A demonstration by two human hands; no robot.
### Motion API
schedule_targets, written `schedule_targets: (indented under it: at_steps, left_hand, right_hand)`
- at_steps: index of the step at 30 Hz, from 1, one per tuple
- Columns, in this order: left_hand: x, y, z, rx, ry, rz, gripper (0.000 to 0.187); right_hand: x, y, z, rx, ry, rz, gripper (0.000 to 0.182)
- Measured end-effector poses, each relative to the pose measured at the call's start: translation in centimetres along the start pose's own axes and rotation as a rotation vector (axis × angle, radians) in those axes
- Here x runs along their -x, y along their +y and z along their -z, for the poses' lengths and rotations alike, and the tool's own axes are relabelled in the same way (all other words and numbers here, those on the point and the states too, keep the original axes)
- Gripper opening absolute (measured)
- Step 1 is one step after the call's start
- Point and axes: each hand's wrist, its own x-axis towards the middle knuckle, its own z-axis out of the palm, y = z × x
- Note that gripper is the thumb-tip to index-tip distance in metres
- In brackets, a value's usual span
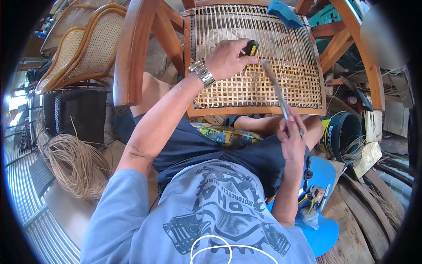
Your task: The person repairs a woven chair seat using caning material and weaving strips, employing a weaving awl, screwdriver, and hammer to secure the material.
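In the head view, my left hand (231, 57) is closed around a screwdriver (252, 47) with a black and yellow handle, over the cane weave. Its shaft is mostly hidden. My right hand (291, 134) grips a long, slim bar-like tool (278, 90), grey near the hand and brownish at the blurred far end, which points toward the left hand. Before me stands a wooden chair frame (259, 112) with a woven cane seat (259, 88). The near part has an open square weave; farther off, mostly parallel strands run. A blue object (285, 13) lies at the seat's far right.
A coil of cane (79, 163) lies at left, below a cane-backed chair (94, 48). To the right stand a black bucket (346, 136) with cane strands and a blue stool (323, 176) bearing small tools. Curved wooden planks (367, 211) lie lower right.
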Motion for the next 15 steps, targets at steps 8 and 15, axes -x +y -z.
schedule_targets:
  at_steps: [8, 15]
  left_hand:
    - [0.8, 0.6, 0.9, -0.002, 0.062, -0.027, 0.033]
    - [1.3, 1.7, 0.8, -0.08, -0.158, 0.094, 0.032]
  right_hand:
    - [1.0, -0.6, 1.5, 0.048, -0.049, -0.002, 0.043]
    - [1.9, -0.1, 0.0, 0.093, -0.056, -0.048, 0.043]
